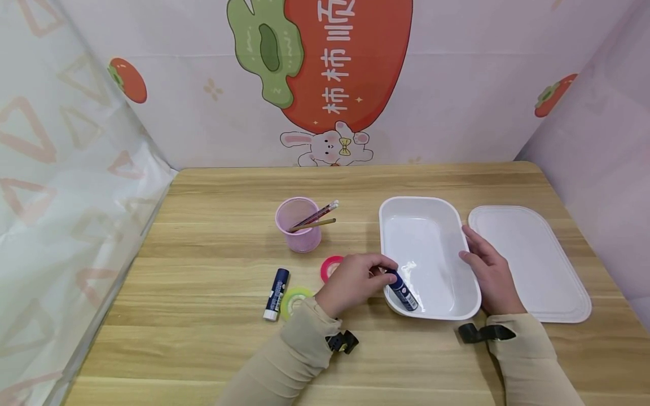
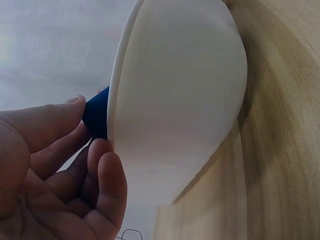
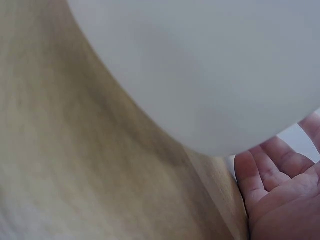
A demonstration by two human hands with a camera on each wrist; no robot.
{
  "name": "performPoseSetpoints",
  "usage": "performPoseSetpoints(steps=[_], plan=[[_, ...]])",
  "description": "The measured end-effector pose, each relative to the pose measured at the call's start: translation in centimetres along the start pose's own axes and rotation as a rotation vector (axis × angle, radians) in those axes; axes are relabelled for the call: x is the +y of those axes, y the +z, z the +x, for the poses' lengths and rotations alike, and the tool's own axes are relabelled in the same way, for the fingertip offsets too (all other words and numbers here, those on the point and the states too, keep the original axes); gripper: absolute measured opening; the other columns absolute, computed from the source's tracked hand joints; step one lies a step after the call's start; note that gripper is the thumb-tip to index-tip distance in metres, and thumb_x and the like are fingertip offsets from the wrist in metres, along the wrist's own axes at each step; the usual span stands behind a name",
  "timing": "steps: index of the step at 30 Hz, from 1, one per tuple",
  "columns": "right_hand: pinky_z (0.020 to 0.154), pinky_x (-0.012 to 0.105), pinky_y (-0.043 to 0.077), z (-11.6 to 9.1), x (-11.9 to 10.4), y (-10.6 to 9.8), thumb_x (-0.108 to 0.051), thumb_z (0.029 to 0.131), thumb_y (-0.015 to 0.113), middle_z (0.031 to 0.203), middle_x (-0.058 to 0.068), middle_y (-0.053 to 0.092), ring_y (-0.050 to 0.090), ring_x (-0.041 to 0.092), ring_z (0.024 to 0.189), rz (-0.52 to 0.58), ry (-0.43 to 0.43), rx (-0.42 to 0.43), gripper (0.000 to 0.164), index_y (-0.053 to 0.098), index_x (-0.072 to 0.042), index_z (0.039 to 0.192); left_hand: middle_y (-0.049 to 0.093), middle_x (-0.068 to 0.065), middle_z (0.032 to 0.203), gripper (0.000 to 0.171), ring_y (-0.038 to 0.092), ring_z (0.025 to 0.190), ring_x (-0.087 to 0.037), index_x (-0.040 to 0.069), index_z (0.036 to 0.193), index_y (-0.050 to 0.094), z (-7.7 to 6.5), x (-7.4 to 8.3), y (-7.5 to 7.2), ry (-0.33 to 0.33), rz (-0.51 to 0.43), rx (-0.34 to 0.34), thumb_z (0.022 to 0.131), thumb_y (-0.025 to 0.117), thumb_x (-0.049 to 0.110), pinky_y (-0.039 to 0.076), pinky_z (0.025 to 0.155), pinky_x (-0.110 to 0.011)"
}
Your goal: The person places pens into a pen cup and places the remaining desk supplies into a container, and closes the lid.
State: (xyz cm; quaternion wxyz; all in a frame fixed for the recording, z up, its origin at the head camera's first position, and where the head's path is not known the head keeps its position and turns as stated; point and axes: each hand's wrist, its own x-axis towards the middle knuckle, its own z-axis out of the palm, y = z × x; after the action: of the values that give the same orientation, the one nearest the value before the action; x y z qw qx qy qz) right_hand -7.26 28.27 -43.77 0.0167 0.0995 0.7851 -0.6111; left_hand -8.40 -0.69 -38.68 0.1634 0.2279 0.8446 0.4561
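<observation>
My left hand (image 1: 358,279) pinches the upper end of a dark blue glue stick (image 1: 403,290) between thumb and fingers. The stick slants down inside a white plastic container (image 1: 424,254), over its near left corner. In the left wrist view the stick's blue end (image 2: 97,114) shows above the container's rim, close to the fingertips. At the container's right side my right hand (image 1: 491,273) grips the rim, thumb at the edge and fingers along the outer wall. The right wrist view has those fingers (image 3: 270,162) against the white wall.
A second blue glue stick (image 1: 276,294) lies left of a yellow-green tape roll (image 1: 286,304). A pink tape roll (image 1: 330,267) is partly behind the left hand. Farther back stands a pink cup (image 1: 303,241) with several pencils. A white lid (image 1: 528,262) lies right of the container.
</observation>
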Motion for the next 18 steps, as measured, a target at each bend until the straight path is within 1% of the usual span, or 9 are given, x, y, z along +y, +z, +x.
performPoseSetpoints(steps=[4,9,12,18], plan=[[0.086,0.015,0.050,0.02,0.02,-0.01,-0.025,0.107,0.048,0.163,0.017,0.025,0.031,0.041,0.145,-0.005,-0.003,0.000,0.055,0.031,-0.030,0.159,0.067,0.012,0.086,0.018,0.055,0.074,0.000,0.015,0.111,0.076,-0.06,0.01,-0.05,-0.011,0.017,-0.003,0.094,0.072,0.022,0.048,0.065,-0.016],[0.086,0.013,0.049,0.00,0.01,-0.03,-0.024,0.106,0.050,0.163,0.018,0.025,0.030,0.039,0.146,0.015,-0.014,-0.003,0.056,0.032,-0.028,0.158,0.068,0.010,0.085,0.022,0.058,0.076,-0.002,0.014,0.114,0.076,-0.13,-0.09,-0.05,-0.029,0.013,0.007,0.094,0.073,0.021,0.049,0.067,-0.018],[0.086,0.013,0.049,-0.03,0.00,-0.04,-0.023,0.106,0.050,0.163,0.017,0.024,0.029,0.039,0.146,0.023,-0.016,-0.004,0.056,0.032,-0.028,0.158,0.068,0.009,0.085,0.023,0.058,0.077,-0.003,0.013,0.115,0.075,-0.17,-0.08,-0.12,-0.035,-0.002,0.012,0.094,0.073,0.020,0.049,0.068,-0.018],[0.088,0.015,0.049,-0.02,-0.02,-0.05,-0.023,0.106,0.049,0.163,0.017,0.024,0.029,0.040,0.146,-0.001,-0.012,-0.003,0.056,0.030,-0.029,0.159,0.067,0.010,0.087,0.025,0.058,0.079,-0.002,0.011,0.116,0.074,-0.63,-0.09,-0.49,-0.047,-0.051,0.012,0.093,0.074,0.022,0.051,0.072,-0.017]])
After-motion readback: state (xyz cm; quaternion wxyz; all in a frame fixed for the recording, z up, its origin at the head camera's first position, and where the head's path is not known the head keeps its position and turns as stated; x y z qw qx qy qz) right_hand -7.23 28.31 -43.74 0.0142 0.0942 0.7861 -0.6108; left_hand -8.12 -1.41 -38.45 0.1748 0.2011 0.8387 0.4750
